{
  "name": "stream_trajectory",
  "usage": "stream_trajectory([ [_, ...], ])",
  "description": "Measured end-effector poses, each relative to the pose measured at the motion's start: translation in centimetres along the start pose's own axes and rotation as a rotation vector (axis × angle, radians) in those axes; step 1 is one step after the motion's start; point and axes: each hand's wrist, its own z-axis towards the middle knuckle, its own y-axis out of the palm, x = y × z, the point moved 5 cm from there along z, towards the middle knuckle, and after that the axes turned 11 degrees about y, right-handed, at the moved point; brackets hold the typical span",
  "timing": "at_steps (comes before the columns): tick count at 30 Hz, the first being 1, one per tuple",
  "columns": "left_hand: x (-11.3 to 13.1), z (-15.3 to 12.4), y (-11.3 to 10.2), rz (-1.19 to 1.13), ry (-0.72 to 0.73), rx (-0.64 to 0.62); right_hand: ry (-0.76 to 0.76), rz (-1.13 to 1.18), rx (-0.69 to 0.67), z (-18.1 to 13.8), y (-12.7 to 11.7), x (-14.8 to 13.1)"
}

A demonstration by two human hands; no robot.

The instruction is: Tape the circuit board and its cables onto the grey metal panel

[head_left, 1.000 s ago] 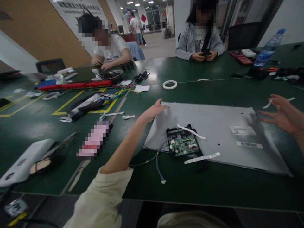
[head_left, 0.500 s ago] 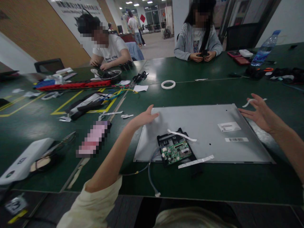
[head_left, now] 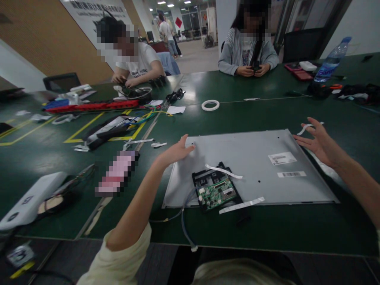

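Observation:
A flat grey metal-backed panel (head_left: 237, 150), like a display panel, lies on the green table with two white labels at its right. My left hand (head_left: 177, 150) rests at its far left corner, thumb and fingers apart. At the right edge, my right hand (head_left: 319, 144) has its fingers spread against the panel, with a thin white strip (head_left: 305, 127) caught between them. On the panel's near left part sits a green circuit board (head_left: 216, 194) on a black bracket (head_left: 202, 179), cables trailing to the table edge. One white strip (head_left: 224, 171) crosses the bracket; another strip (head_left: 242, 205) lies below it.
Left of me are a phone (head_left: 117, 174) and a white device (head_left: 32, 200). Beyond the panel lies a tape roll (head_left: 210, 105). A water bottle (head_left: 332, 60) stands far right. Two people sit opposite, near tools and cables.
The panel, with the board and strips on it, has slid slightly left and a little toward me. Both my hands moved left with it, and the strip in my right hand went along.

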Motion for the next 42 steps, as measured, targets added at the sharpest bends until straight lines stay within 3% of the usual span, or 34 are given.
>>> stream_trajectory([
  [12,-0.3,0.1,1.0,-0.036,0.077,0.044,-0.015,-0.049,0.021,0.8,-0.7,0.7],
  [35,-1.5,-0.6,-0.2,-0.24,0.045,0.127,0.005,-0.01,0.046,0.7,-1.0,0.7],
  [42,-0.8,-0.3,0.5,-0.216,0.042,0.19,-0.061,-0.132,0.074,0.3,-0.9,0.7],
])
